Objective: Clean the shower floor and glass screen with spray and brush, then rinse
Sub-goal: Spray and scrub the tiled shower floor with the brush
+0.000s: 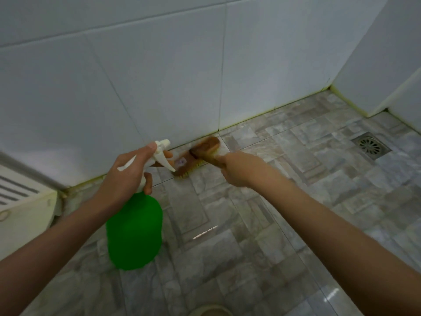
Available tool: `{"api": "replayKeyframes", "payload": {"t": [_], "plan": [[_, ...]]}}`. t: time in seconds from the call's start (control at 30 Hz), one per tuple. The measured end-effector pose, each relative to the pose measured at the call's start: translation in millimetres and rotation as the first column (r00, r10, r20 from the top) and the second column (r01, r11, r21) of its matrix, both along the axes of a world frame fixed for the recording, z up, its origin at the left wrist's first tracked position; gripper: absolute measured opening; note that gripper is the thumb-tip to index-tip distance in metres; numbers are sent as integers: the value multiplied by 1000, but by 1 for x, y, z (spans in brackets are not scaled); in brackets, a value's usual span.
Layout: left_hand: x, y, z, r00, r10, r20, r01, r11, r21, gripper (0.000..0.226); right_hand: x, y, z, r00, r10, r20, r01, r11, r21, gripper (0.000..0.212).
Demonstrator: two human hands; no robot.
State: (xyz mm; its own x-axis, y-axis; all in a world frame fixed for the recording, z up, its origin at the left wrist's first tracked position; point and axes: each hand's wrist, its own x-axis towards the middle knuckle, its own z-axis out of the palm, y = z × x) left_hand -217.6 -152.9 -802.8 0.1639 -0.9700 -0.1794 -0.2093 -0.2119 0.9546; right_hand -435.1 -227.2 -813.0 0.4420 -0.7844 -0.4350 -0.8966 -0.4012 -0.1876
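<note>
Large pale glossy wall tiles (159, 76), meeting in a corner at far right. Grey marbled floor (273, 224), shiny, with bright reflections. Square metal drain (370, 145) at right; yellowish seam (262, 115) along the wall foot; white slatted panel (16, 190) at left.

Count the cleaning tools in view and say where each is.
2. The green spray bottle is held in the left hand; the brown brush, gripped by the right hand, touches the floor beside the wall. Others may lie out of view.

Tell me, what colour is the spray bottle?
Bright green, with a white trigger top; the spray bottle shows clearly in the head view.
</note>
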Motion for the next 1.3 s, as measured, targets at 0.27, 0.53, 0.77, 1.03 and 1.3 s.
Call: {"api": "replayKeyframes", "payload": {"t": [0.27,0.53,0.77,1.03,1.3], "plan": [[11,12,9,998,69,-6,-69,998,-15,37,33,25,-3,997,72,17,-72,997,-5,54],[32,21,13,992,129,13,-129,991,-25,38,7,77,19,991,84,-107,-77,995,60,33],[3,26,9,997,73,24,-72,997,-10,32,-36,71,7,984,43,-175,-49,998,-30,53],[-48,17,12,994,-110,-12,110,993,42,41,-110,67,0,978,-155,-136,155,988,-9,46],[-105,-6,16,960,-278,-23,278,960,21,38,-167,176,21,900,-389,-194,408,911,66,38]]}}
